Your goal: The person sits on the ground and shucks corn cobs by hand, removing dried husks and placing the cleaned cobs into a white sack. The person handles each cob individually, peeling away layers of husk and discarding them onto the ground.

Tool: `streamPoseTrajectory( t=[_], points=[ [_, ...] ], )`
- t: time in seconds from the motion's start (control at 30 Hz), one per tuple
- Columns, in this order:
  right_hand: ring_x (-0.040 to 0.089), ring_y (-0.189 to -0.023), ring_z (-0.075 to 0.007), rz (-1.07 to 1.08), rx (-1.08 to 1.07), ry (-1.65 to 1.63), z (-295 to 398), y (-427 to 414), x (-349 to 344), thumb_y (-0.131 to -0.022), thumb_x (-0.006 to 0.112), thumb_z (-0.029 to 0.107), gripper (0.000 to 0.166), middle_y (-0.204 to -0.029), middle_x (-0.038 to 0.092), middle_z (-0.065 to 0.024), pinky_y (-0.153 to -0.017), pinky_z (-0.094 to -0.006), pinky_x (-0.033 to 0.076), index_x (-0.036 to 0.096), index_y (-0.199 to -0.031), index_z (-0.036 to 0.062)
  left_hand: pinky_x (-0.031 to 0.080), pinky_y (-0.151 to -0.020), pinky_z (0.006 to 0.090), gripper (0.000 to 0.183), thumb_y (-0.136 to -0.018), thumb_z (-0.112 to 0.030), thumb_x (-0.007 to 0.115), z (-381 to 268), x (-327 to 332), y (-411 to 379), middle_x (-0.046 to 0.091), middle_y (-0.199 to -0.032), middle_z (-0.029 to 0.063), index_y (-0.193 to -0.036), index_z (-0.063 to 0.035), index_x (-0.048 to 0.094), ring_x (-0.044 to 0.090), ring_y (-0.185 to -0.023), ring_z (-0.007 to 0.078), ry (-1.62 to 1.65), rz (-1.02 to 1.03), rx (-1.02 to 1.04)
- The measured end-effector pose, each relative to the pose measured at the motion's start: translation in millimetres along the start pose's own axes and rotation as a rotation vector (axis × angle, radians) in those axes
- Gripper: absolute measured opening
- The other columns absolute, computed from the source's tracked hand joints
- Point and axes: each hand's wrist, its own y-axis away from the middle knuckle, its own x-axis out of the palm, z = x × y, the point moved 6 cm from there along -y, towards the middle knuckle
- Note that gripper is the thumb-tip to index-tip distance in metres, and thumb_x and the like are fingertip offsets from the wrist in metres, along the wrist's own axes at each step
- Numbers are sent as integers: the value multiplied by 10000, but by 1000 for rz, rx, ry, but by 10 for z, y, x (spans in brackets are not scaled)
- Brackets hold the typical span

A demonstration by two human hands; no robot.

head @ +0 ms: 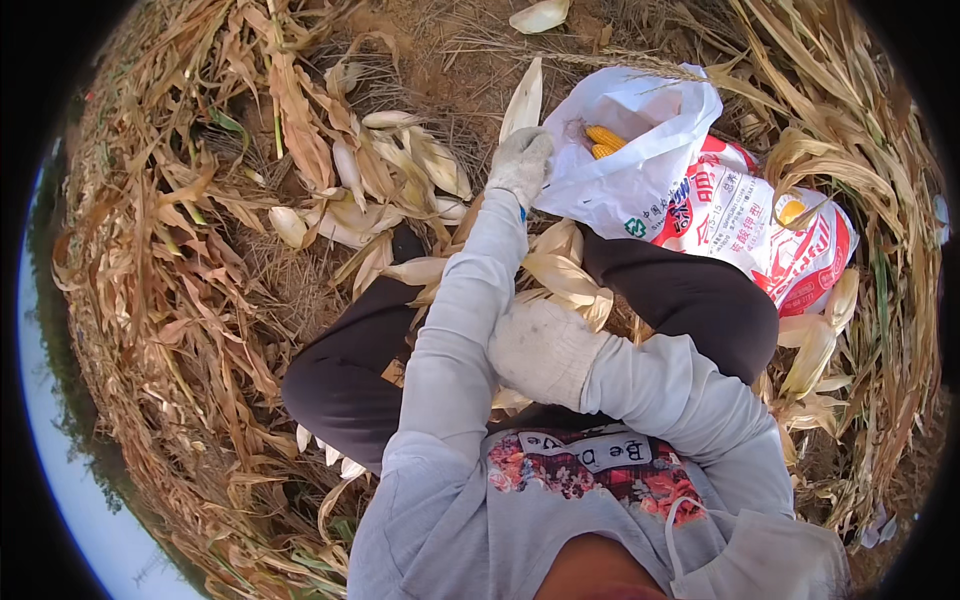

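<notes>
My left hand (pixel 520 163), in a whitish knit glove, reaches forward and is closed around the near end of a pale, husk-covered piece of corn (pixel 524 101). Whether an ear is inside the husk cannot be told. Just right of this hand, a white woven fertilizer sack (pixel 622 176) gapes at its mouth, with yellow corn ears (pixel 604 139) showing inside. My right hand (pixel 551 345), gloved too, is close to my lap against my left forearm. Its fingers are hidden, so any grip is unseen. Dry husks (pixel 562 270) lie between my legs.
Dry corn stalks and leaves (pixel 202 225) are heaped on the left, more stalks (pixel 847 97) on the right. Pale husks (pixel 427 161) litter the soil ahead. My bent legs (pixel 682 300) flank the husks, and the sack rests by my right knee. A white face mask (pixel 772 559) hangs near my chest.
</notes>
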Motion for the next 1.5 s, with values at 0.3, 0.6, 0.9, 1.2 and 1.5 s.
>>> streamPoseTrajectory(
  t=[0.3,0.6,0.9,1.2,1.5],
  points=[
    [607,-764,-213,-39,-5,54,54,28,-130,-787,663,298,341,-885,610,-94,-669,-351,486,618,-1013,46,518,-625,357,273,-931,-208,552,2049,-1868,271,677,-809,98,-1021,4,698,634,-640,207,-101,-439,-484],
    [626,-674,-219,-243,6,50,13,-112,-267,-714,665,153,115,-739,620,-77,-567,-350,524,677,-788,65,532,-731,335,368,-926,-184,569,2023,-2138,-128,692,-1079,141,-1244,-12,639,660,-760,217,-626,-515,-114],
    [609,-746,-191,-129,81,40,-32,-221,-174,-784,658,294,331,-817,565,-27,-648,-326,472,625,-1037,83,562,-657,380,409,-829,-198,707,2596,-2484,-335,708,-1016,212,-1136,66,647,684,-701,240,-208,-601,-709],
    [630,-747,-223,-130,76,52,-28,-145,-86,-795,665,282,296,-820,591,-53,-644,-350,492,632,-1000,72,528,-785,417,524,-896,-363,589,2382,-2216,-118,704,-1026,281,-1108,112,648,706,-878,362,-253,-580,-689],
    [652,-747,-256,-171,0,99,-111,-100,-40,-805,671,271,264,-823,617,-79,-640,-375,512,640,-963,62,457,-848,463,399,-884,-370,549,173,-2579,646,674,-965,252,-919,-1,698,599,-944,439,-688,-426,-76]
  ],
)
